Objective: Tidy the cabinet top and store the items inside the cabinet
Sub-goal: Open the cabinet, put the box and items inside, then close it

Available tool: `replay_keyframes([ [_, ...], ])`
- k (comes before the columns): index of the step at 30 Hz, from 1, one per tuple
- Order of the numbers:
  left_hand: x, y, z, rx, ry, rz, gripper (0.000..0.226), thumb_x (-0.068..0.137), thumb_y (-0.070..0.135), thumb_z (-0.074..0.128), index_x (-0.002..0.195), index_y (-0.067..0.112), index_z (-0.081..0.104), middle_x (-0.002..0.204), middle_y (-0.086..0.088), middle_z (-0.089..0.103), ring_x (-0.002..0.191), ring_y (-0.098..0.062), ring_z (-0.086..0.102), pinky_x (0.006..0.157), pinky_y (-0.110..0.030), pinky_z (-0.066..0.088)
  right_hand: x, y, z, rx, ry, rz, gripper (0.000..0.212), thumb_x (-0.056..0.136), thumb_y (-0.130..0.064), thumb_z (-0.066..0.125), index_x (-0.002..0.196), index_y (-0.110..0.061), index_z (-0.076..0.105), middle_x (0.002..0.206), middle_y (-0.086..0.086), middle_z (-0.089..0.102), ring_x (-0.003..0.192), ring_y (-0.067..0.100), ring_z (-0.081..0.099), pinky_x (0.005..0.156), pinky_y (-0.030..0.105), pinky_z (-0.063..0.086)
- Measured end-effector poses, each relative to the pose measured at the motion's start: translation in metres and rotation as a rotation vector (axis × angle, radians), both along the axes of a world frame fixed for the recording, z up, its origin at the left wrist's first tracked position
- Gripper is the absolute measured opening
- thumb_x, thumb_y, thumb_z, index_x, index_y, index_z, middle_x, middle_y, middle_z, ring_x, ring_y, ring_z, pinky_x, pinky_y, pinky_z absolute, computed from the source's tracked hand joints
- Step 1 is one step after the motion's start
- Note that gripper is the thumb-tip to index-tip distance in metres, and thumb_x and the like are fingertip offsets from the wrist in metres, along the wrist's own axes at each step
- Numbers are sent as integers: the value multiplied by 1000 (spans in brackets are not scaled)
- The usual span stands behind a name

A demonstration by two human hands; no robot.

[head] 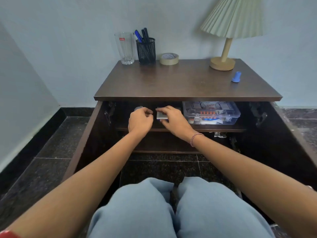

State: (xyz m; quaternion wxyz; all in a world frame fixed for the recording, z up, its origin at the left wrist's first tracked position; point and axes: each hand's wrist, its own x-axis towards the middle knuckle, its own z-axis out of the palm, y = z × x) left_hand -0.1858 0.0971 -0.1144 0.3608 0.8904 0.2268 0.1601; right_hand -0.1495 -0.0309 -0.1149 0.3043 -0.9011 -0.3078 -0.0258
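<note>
Dark speckled floor tiles (42, 140), pale wall (68, 40)

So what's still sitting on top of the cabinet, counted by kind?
Drinking glass: 1
Mesh pen holder: 1
Tape roll: 1
Table lamp: 1
Small blue cap-like piece: 1
Total: 5 things on the cabinet top, counting the holder with its pens as one.

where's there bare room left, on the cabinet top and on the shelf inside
The cabinet top is bare across its middle and front, between the tape roll and blue cap. Its back-left corner is crowded. The shelf is crowded: both hands, then the clear box.
</note>
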Motion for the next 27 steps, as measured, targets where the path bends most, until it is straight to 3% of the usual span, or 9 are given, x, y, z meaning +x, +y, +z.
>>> replay_keyframes([
  [5, -2, -19, 45, -32, -56, -122, 20, 89, 17, 56, 102, 18, 71, 98, -5, 72, 94, -19, 66, 89, -37, 54, -6, -24, 40, 2, -62, -7, 36, 90, -5, 53, 123, -14, 63, 119, 7, 64, 110, 19, 61, 97, 27, 45],
  [15, 31, -74, 122, -95, -194, -222, 23, 90, 14, 51, 100, 13, 72, 99, -8, 72, 93, -23, 68, 87, -43, 55, 15, -64, 120, -19, -185, -72, 25, 94, -12, 53, 113, -12, 68, 108, 8, 71, 98, 19, 65, 84, 21, 42],
  [23, 68, -136, 123, -252, -259, -189, 26, 88, 10, 50, 102, 15, 71, 105, -5, 71, 97, -18, 65, 87, -29, 52, 62, -124, 141, 135, -144, -411, 30, 90, -2, 47, 105, -10, 72, 110, 11, 69, 102, 22, 62, 89, 23, 43],
  [27, 82, -153, 118, -332, -252, -213, 28, 87, 7, 48, 102, 14, 70, 107, -6, 69, 97, -19, 65, 88, -33, 54, 68, -165, 130, 177, -90, -546, 29, 90, -3, 48, 107, -8, 71, 108, 15, 70, 103, 24, 64, 90, 23, 43],
])
